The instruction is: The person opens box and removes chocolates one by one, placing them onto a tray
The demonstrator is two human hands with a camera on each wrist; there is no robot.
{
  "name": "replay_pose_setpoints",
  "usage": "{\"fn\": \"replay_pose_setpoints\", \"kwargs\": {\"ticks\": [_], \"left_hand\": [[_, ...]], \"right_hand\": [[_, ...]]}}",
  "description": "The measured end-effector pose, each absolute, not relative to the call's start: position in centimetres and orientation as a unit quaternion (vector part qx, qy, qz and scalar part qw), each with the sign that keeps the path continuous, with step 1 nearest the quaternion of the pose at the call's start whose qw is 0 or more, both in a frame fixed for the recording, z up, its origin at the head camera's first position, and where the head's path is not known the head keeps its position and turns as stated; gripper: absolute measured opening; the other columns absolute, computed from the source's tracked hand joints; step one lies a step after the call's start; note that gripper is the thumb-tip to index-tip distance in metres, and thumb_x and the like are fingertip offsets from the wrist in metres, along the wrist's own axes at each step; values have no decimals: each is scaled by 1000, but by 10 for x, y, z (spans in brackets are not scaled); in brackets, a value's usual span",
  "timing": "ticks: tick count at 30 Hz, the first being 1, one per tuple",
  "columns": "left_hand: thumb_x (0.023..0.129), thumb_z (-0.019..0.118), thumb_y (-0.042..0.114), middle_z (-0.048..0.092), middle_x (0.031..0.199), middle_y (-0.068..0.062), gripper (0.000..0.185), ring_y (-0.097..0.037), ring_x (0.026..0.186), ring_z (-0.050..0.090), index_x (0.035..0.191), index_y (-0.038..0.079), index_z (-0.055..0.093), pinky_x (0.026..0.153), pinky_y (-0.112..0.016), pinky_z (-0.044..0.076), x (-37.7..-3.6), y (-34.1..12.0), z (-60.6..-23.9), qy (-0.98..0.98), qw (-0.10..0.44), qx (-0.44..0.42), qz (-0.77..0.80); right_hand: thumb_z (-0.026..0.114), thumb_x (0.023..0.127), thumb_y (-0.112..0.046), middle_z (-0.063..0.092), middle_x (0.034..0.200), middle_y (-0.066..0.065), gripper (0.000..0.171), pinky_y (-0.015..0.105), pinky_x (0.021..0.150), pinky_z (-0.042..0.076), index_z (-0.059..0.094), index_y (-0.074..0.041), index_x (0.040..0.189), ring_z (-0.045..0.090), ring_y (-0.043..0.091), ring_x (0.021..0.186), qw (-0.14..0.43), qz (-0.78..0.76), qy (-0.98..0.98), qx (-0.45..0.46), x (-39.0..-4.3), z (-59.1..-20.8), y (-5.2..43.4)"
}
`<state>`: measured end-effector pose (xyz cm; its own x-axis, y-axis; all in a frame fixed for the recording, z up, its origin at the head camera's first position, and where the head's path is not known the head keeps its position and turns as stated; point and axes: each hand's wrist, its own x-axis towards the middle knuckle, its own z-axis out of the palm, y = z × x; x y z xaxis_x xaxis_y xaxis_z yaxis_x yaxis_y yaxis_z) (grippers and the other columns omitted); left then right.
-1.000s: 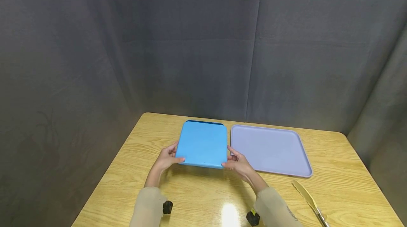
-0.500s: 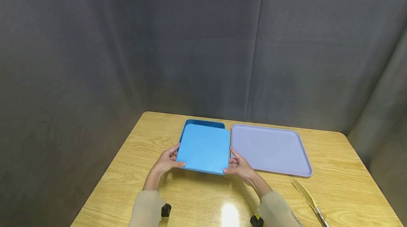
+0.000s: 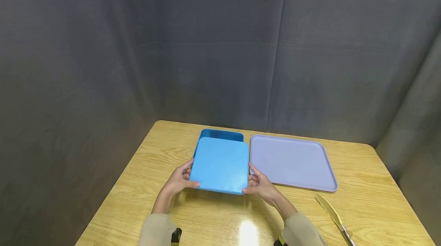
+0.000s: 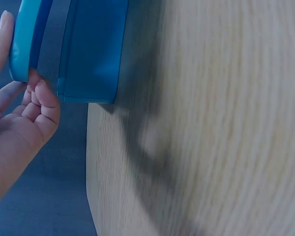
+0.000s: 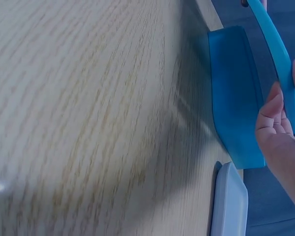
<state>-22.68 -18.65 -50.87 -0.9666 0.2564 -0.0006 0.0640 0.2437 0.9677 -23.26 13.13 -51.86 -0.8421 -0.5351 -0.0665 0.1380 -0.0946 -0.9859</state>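
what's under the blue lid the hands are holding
Under the lid, held by the left hand and right hand, stands a blue box on the table. Only its far rim shows; the lid covers its inside.

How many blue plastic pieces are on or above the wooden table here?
2: a light blue flat plastic lid held in both hands above a darker blue plastic box standing on the table. The box's inside is mostly hidden.

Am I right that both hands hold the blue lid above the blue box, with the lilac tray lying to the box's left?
Not quite: the lilac tray lies to the right of the blue box, as the head view shows. Both the left hand and right hand do hold the blue lid above it.
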Motion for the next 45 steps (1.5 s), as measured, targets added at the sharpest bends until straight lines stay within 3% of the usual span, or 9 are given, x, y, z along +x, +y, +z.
{"fn": "replay_pose_setpoints", "kwargs": {"ticks": [7, 16, 22, 37, 45], "left_hand": [[66, 79, 12, 33, 75, -4, 92, -11, 59, 29, 139, -2, 25, 49, -20, 27, -216, -190, -508, 784, 61, 129, 603], [64, 77, -1, 38, 80, -11, 91, -15, 62, 31, 139, -1, 26, 52, -18, 31, -199, -193, -504, 789, 85, 90, 602], [64, 78, -1, 38, 80, -13, 90, -16, 63, 32, 138, -4, 27, 52, -20, 31, -185, -192, -490, 787, 82, 88, 605], [61, 79, 1, 40, 80, -9, 92, -13, 61, 33, 139, 5, 30, 52, -17, 33, -171, -202, -510, 787, 82, 69, 608], [61, 79, 3, 40, 80, -8, 94, -11, 60, 34, 139, 0, 27, 52, -16, 34, -157, -205, -515, 778, 94, 76, 616]], "right_hand": [[64, 74, 13, 45, 94, 6, 99, 28, 71, 51, -6, -3, 142, 57, 11, 73, 233, -727, 622, -176, -222, -518, 131], [67, 73, 10, 47, 92, 5, 100, 27, 68, 51, -3, -3, 142, 57, 12, 71, 229, -722, 629, -176, -206, -519, 126], [68, 70, 11, 48, 91, 7, 102, 26, 65, 51, -3, -3, 142, 57, 13, 70, 224, -727, 626, -170, -197, -519, 122], [66, 70, 14, 48, 92, 6, 103, 28, 69, 51, -5, -6, 141, 58, 14, 72, 248, -740, 596, -189, -180, -524, 119], [64, 71, 15, 47, 89, 3, 103, 31, 70, 52, -8, -7, 141, 58, 12, 70, 268, -739, 589, -190, -170, -526, 118]]}}
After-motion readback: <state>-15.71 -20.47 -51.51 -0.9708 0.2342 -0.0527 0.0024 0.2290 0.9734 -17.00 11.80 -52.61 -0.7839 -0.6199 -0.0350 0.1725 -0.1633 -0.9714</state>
